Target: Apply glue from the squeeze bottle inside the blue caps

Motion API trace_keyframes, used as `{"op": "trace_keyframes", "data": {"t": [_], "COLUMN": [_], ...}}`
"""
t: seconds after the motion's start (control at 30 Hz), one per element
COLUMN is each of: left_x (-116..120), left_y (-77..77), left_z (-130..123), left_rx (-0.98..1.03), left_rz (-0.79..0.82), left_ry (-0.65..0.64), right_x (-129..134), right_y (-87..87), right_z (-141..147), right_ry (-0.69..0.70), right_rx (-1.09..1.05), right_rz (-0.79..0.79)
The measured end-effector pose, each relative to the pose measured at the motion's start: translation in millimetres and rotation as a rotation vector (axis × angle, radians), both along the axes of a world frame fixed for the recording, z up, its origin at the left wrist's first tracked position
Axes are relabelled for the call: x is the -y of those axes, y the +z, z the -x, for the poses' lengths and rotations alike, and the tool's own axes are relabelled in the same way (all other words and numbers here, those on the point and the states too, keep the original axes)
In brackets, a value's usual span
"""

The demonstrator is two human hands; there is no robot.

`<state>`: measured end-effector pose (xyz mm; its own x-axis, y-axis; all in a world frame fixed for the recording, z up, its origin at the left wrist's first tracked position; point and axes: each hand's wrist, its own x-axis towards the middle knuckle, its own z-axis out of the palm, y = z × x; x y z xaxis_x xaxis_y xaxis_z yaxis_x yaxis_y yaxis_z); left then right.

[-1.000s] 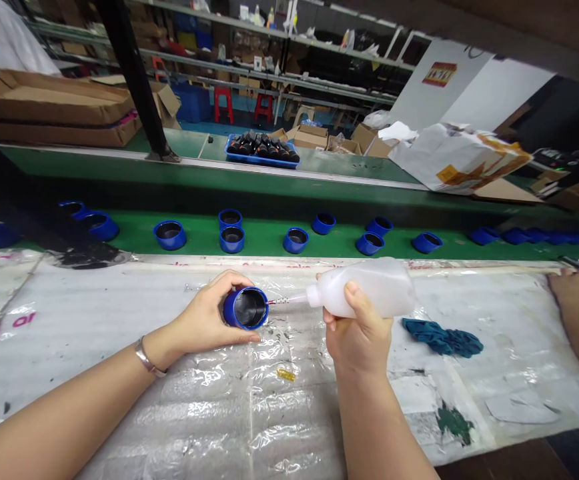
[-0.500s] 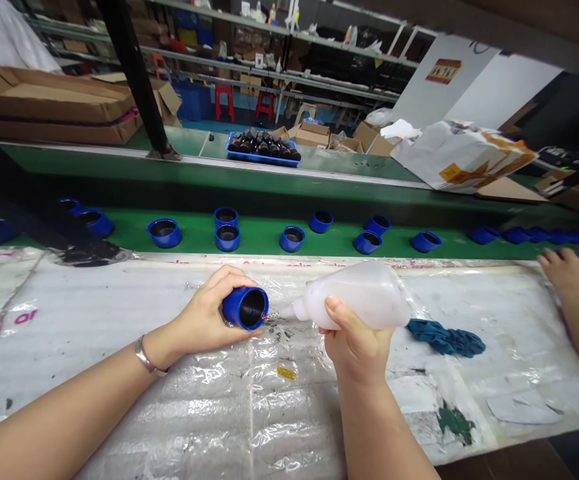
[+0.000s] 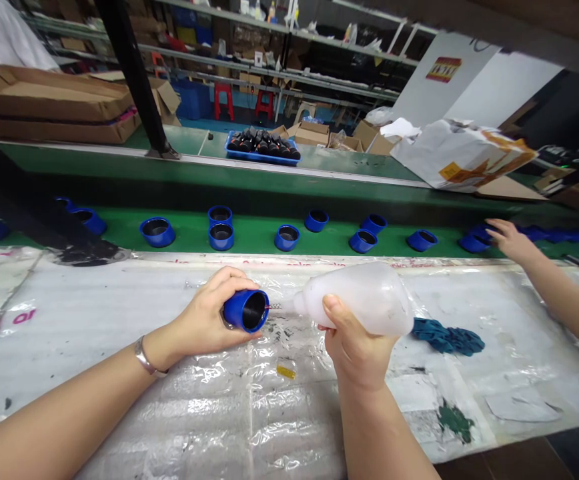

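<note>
Work station, seen from your own head. The counter, sheeted in clear plastic over a white surface, runs across the near side. Beyond it, a green conveyor belt carries a row of blue cups, and further off a blue tray of black parts sits on a second belt. At the far right, a co-worker's hand reaches over the belt to the cups there.

At the centre of the counter, your left hand is closed round a blue cup, holding it on its side over the plastic with its mouth turned right and its black interior showing. Your right hand wraps a translucent white squeeze bottle, thumb on top, and tilts it so that its thin nozzle points left, the red tip at the cup's mouth. Whether the bottle is being squeezed cannot be told. Keep both wrists low and steady — a light, even pressure should give the best control of the nozzle.

To the right of the bottle lies a teal cloth; nearer the middle, a small yellow scrap — clear of your hands. A metal bracelet circles your left wrist.
</note>
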<state>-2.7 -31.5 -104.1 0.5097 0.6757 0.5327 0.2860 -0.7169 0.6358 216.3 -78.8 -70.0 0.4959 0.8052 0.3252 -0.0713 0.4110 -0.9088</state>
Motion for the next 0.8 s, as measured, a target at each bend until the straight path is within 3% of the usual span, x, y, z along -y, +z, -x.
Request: {"op": "trace_keyframes", "data": {"t": [0.23, 0.6, 0.8], "left_x": [1.7, 4.1, 3.9], "left_y": [4.7, 8.8, 6.9], "left_z": [-0.8, -0.8, 1.4], "left_rx": [-0.029, -0.097, -0.090], "left_rz": [0.041, 0.230, 0.230], "left_ry": [-0.011, -0.023, -0.018], "right_x": [-0.5, -0.8, 0.9], "right_y": [-5.3, -8.3, -5.1], "right_z": [-0.2, 0.7, 0.9], "right_ry": [-0.043, -0.035, -0.036], "right_rx": [0.016, -0.084, -0.064], "right_rz": [-0.033, -0.017, -0.015]}}
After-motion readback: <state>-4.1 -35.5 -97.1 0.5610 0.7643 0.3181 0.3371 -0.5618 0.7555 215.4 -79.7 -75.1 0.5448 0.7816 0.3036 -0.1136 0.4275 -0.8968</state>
